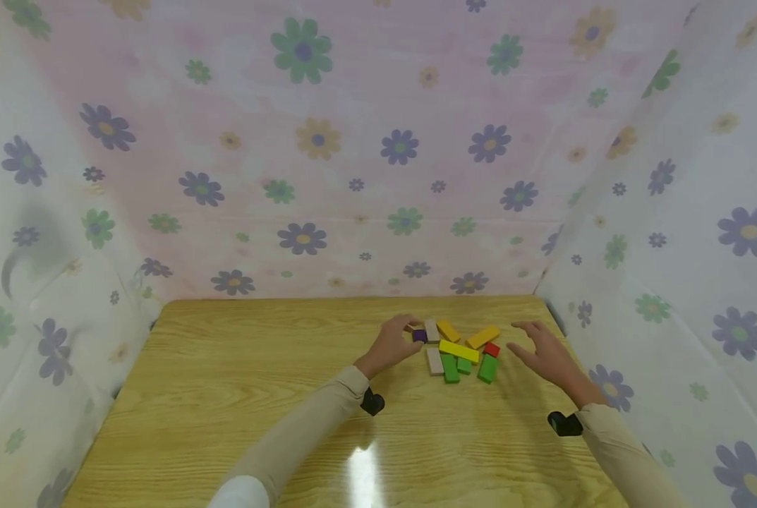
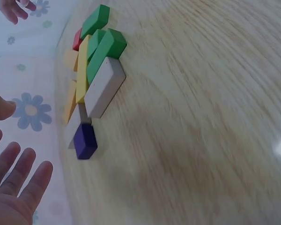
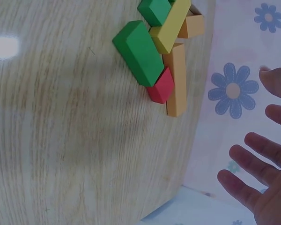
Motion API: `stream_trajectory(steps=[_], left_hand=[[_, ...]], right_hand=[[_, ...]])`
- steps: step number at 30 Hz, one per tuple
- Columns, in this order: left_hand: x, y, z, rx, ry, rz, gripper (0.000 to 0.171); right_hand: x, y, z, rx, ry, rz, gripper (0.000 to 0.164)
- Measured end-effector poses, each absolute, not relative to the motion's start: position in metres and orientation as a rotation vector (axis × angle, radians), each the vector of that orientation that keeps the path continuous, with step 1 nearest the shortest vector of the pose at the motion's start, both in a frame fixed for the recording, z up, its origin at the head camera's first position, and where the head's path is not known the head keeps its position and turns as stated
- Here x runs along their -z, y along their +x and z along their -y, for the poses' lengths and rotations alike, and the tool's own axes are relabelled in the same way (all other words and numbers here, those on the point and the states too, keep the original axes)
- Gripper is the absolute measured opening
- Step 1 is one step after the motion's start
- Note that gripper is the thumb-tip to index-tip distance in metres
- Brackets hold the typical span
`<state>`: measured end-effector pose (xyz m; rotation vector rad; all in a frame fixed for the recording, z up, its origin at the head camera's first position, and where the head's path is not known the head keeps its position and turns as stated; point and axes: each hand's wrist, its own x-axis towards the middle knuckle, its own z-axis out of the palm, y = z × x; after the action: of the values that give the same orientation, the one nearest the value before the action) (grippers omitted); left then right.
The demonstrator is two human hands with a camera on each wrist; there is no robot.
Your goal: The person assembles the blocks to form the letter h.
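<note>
Toy building blocks lie in a loose cluster on the table, mostly flat. Beside the cluster's left end is my left hand [image 1: 391,343], fingers spread around the purple block [image 1: 419,336] but apart from it in the left wrist view. Off the right end hovers my right hand [image 1: 548,358], fingers spread and holding nothing. Closest to it are a red block [image 3: 161,86], a green block [image 3: 139,54] and an orange block [image 3: 177,79]. A long yellow block [image 1: 458,351] lies across the middle. Two pale wooden blocks, the lower one [image 2: 105,86] larger in the left wrist view, sit near the purple one.
The wooden table [image 1: 257,381] extends left and toward me, with a bright light reflection near its front. Flower-printed sheets [image 1: 353,141] hang behind it and on both sides. A dark camera strap is on each wrist.
</note>
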<state>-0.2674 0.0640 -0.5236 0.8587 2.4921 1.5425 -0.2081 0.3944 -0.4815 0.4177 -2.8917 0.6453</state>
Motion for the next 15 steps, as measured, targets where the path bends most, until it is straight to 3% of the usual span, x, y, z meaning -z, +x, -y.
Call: stream_trajectory(steps=[15], left_hand=[[0.567, -0.281, -0.128, -1.616, 0.788, -2.426, 0.027]], right_hand=[[0.482, -0.236, -0.396, -0.764, 0.339, 2.961, 0.048]])
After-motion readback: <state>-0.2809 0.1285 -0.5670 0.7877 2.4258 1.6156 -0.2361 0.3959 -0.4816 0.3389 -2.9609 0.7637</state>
